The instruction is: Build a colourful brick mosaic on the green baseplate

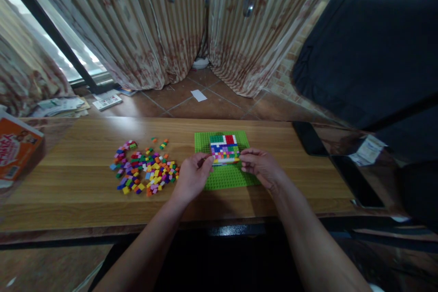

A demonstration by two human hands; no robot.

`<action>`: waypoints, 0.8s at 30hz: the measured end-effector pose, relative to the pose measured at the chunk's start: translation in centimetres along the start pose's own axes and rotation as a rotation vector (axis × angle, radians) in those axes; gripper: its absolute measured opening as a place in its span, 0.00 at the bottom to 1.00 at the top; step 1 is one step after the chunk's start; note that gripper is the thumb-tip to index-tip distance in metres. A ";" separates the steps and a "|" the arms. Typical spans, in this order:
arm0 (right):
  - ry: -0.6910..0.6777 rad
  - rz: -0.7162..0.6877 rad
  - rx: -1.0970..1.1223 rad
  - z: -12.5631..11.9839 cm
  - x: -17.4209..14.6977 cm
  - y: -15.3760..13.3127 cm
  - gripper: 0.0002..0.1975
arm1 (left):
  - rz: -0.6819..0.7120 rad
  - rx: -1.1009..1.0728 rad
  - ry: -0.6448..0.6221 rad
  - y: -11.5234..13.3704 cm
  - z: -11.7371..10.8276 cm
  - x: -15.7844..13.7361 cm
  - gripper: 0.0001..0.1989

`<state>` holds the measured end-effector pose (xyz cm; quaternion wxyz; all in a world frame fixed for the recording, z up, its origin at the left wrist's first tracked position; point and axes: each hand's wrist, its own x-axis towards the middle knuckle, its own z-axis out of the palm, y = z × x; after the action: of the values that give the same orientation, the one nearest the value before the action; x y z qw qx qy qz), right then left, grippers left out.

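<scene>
A rectangular build of toy building bricks lies over the green studded baseplate, with green, white, red, blue, purple and other colours on it. I cannot tell whether it is raised off the plate or resting on it. At its near left corner, my left hand is closed, thumb and fingers pinching the edge. My right hand grips the near right corner with its fingertips, beside a yellow brick. A loose pile of small coloured bricks is spread on the table left of my left hand.
The wooden table runs across the view. Two dark phone-like objects, one at the back and one nearer, lie at its right end. An orange box stands at the far left. Striped curtains hang behind.
</scene>
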<state>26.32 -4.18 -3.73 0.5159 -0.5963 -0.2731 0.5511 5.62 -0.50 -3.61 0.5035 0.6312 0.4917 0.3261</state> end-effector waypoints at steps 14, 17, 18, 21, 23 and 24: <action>0.050 0.047 0.103 0.9 0.5 -0.1 0.16 | -0.048 -0.024 0.004 -0.6 0.3 0.4 0.18; 0.027 0.023 0.093 0.8 0.4 -0.3 0.16 | -0.035 -0.035 -0.009 -0.9 0.3 0.5 0.25; 0.015 0.016 0.087 0.8 0.5 -0.3 0.17 | -0.024 -0.034 -0.014 -1.0 0.3 0.5 0.26; -0.004 -0.003 0.069 0.8 0.6 -0.4 0.19 | 0.000 -0.015 -0.029 -1.1 0.3 0.5 0.28; 0.004 -0.017 0.053 0.9 0.7 -0.3 0.20 | 0.007 0.016 -0.041 -1.1 0.3 0.5 0.29; 0.012 -0.021 0.044 0.9 0.8 -0.3 0.20 | 0.011 0.033 -0.044 -1.0 0.3 0.5 0.29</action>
<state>25.72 -3.15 -3.65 0.5362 -0.5853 -0.2640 0.5480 5.72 -0.11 -4.71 0.5020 0.6490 0.4824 0.3067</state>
